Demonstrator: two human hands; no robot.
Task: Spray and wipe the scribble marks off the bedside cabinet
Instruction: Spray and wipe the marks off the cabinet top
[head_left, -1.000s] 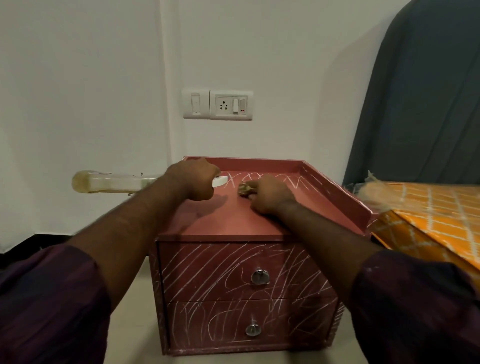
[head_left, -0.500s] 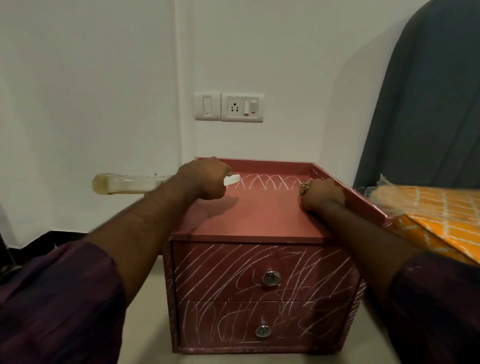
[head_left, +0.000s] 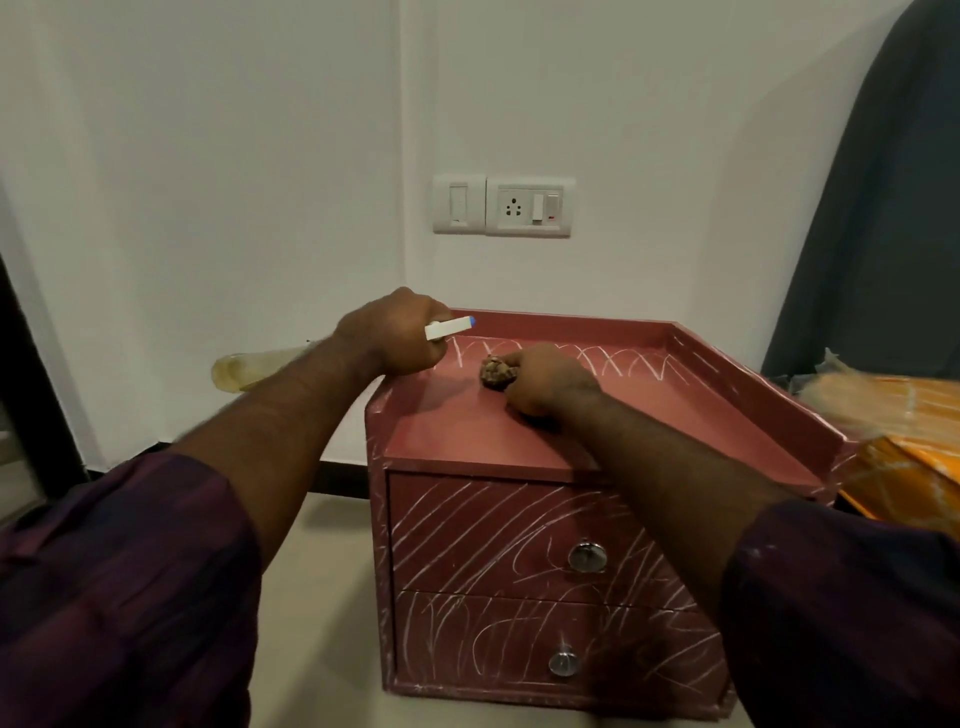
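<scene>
1. A white wall (head_left: 208, 156) fills the background.
2. A white light switch (head_left: 458, 203) is mounted on it, touching a socket plate (head_left: 530, 207) on its right that has a small red mark.
3. Grey-blue fabric (head_left: 883, 234) rises at the right edge.
4. Below it lies an orange cover (head_left: 914, 467) with white lattice lines.
5. A pale floor (head_left: 332, 571) meets black skirting (head_left: 340, 475).
6. A dark frame (head_left: 31, 389) stands at the far left.

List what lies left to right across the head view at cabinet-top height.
Clear yellowish spray bottle body → left hand gripping it → crumpled brown wiping cloth → right hand holding it → orange patterned bedcover.
</scene>
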